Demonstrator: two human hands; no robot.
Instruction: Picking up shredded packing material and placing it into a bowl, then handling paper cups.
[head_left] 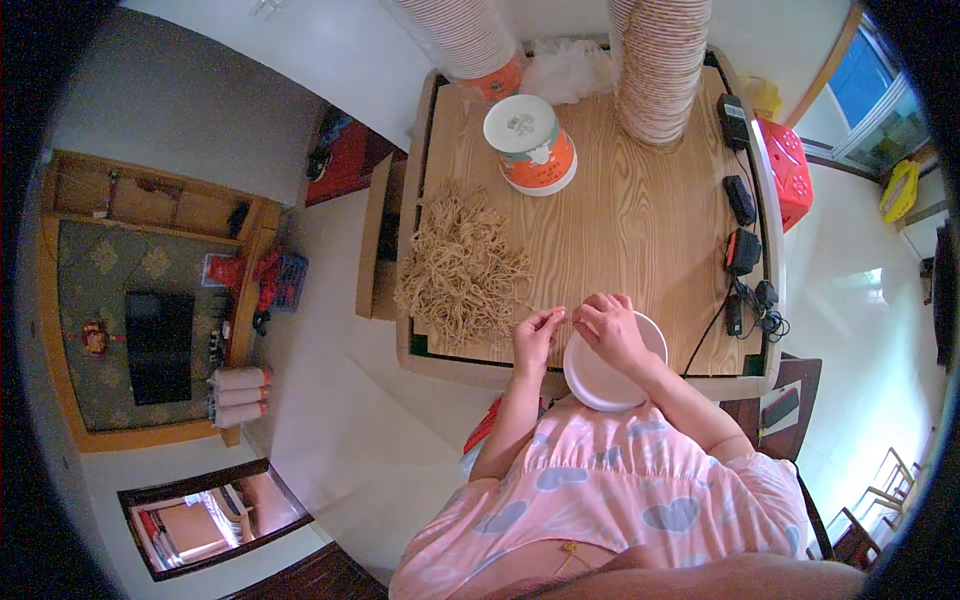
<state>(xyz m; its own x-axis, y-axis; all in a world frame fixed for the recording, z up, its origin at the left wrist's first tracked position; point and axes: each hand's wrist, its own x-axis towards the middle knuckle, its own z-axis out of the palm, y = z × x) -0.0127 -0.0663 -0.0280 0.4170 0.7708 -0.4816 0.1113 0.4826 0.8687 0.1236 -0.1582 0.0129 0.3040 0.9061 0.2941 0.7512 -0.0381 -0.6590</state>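
Note:
My left hand point(535, 340) is raised at the table's near edge, thumb and fingertips pinched together. Close beside it, my right hand point(612, 330) is also closed, its fingers bent down toward the left fingertips. What they pinch, if anything, is too small to make out. Below my right hand is a round white paper tub point(603, 388), against the table edge and my lap, partly covered by that hand and wrist. A tangled heap of tan paper cords point(462, 265) lies left of my hands. Beyond it, an orange and green paper bucket point(535, 160) stands upside down.
Tall stacks of nested paper buckets point(455, 35) and white-rimmed tubs point(655, 70) stand at the table's far side, a crumpled plastic bag point(568, 70) between them. Black adapters and cables point(742, 250) line the right edge. A red plastic stool point(785, 175) is beyond it.

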